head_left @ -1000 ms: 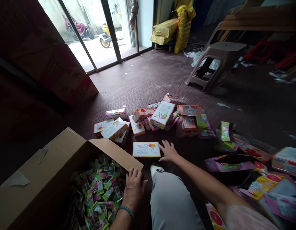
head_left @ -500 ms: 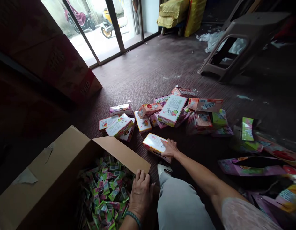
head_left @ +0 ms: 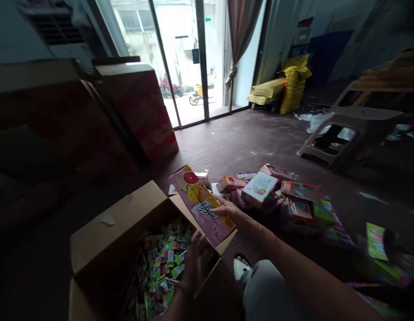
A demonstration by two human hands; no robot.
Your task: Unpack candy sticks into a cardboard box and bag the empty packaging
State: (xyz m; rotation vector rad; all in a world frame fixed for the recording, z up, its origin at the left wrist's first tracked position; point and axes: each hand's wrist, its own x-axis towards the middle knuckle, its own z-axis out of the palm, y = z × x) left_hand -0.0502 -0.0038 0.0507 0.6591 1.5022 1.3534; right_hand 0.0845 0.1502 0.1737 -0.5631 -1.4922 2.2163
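My right hand (head_left: pixel 227 209) grips a flat pink and yellow box (head_left: pixel 200 203) with a red fruit printed on it, held tilted over the flap of an open cardboard carton (head_left: pixel 103 243). The carton is full of several small green and pink sachets (head_left: pixel 163 263). My left hand (head_left: pixel 193 261) hovers at the carton's near right corner, just under the box, fingers spread and blurred, holding nothing I can see. A heap of similar small boxes (head_left: pixel 270 189) lies on the dark floor beyond my right hand.
Stacked red cartons (head_left: pixel 140 107) stand at the left. A plastic stool (head_left: pixel 354 129) stands at the right, yellow sacks (head_left: pixel 280 87) by the far wall, and glass doors (head_left: pixel 187 58) behind. Torn packaging (head_left: pixel 377 243) litters the floor at the right. My knee (head_left: pixel 263 285) is in front.
My right hand has lifted a box off the floor and brought it over the carton. My left hand left the carton flap and rose toward the box. The view tilted upward.
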